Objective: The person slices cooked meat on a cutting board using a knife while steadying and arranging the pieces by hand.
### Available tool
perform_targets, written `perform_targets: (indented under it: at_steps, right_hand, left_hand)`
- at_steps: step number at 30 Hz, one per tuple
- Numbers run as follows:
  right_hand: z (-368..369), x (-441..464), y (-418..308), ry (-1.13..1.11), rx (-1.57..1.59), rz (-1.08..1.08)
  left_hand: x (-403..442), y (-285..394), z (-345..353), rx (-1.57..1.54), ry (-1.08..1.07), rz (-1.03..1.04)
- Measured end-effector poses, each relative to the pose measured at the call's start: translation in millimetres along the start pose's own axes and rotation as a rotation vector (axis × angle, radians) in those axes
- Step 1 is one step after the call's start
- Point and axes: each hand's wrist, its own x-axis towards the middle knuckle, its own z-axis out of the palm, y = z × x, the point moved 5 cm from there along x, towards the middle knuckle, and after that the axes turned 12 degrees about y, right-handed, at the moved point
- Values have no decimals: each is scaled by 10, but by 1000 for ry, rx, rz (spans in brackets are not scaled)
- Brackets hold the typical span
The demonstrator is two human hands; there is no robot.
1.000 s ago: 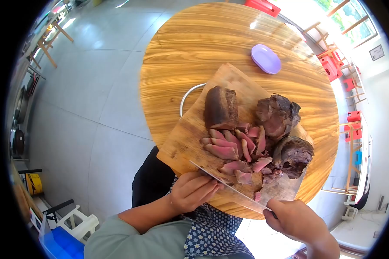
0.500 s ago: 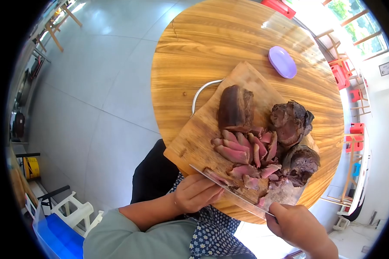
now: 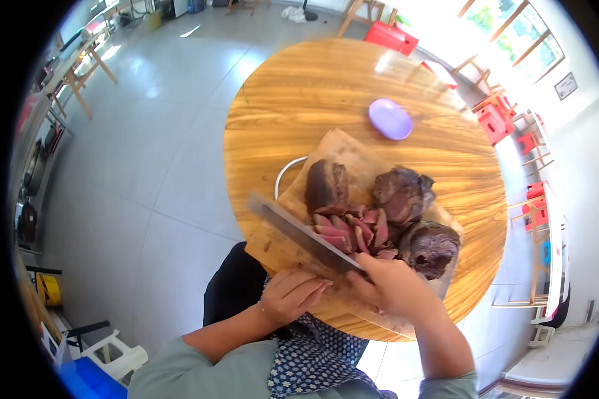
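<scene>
My right hand [image 3: 396, 286] is wrapped round the handle of a large knife [image 3: 306, 236], whose blade points up and left over the wooden cutting board [image 3: 273, 236]. Beside the board's near edge, my left hand [image 3: 293, 294] has its fingers pressed together; what they hold, if anything, is hidden. Pink meat slices [image 3: 336, 233] lie in a pile beyond the blade. A dark block of meat [image 3: 326, 187] stands behind them, with two more dark chunks, one farther back [image 3: 402, 193] and one nearer [image 3: 431, 247], at the right.
The board rests on a round wooden table [image 3: 299, 86]. A purple dish [image 3: 390, 119] sits toward the far side. Red stools [image 3: 391, 38] stand beyond the table, and a white stool [image 3: 116, 352] is at lower left.
My right hand has moved up and left, lifting the knife away from the near edge to over the board. My left hand stays near the board's edge. The view has shifted.
</scene>
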Motion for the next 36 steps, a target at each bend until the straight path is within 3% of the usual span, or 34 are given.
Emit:
perform_targets:
  at_steps: [1,3,4,5,7,8,10,15,17,24,26,27,29,32,36]
  right_hand:
    - [-106,-92,-9,16,-17,-6]
    - [-339,-344,72,203,244,322]
    - [-314,-525,286,372,260,236]
    - [-277,-720,453,387,256,234]
    - [-253,-1070,728,562,678,305]
    - [-166,-1198,779,577,684,300]
    - [-54,-1535,1025,981,1022,518]
    - [182,-1827,1247,1276,1278,498]
    - [297,-1893,1307,1366,1372,507]
    - [343,-1874,1379,1337,1446,431]
    - [322,-1862,1342,1280,1456,440]
    - [334,-1872,1368,1276,1473,426]
    - [382,-1887,1420,1206,1457,397]
    - [365,-1874,1403,1209,1474,377]
    - [349,-1906,1377,1217,1469,423]
  left_hand:
    - [-6,1,12,-13,-12,-17]
    - [-2,15,12,-33,2,-23]
    - [8,3,0,-43,0,-46]
    - [42,36,-21,-52,2,-33]
    - [135,89,-24,-19,-55,-52]
    - [183,94,-29,-22,-60,-37]
    - [352,73,11,-18,-103,0]
    - [618,-66,156,83,-265,45]
    - [610,-124,169,81,-387,-62]
    - [615,-241,255,96,-491,-198]
    - [514,-495,313,-254,-513,-610]
    - [560,-462,298,-239,-511,-597]
    - [563,-352,365,-804,-449,-1007]
    - [619,-199,397,-1029,-377,-1088]
    - [933,-67,462,-1025,-351,-1001]
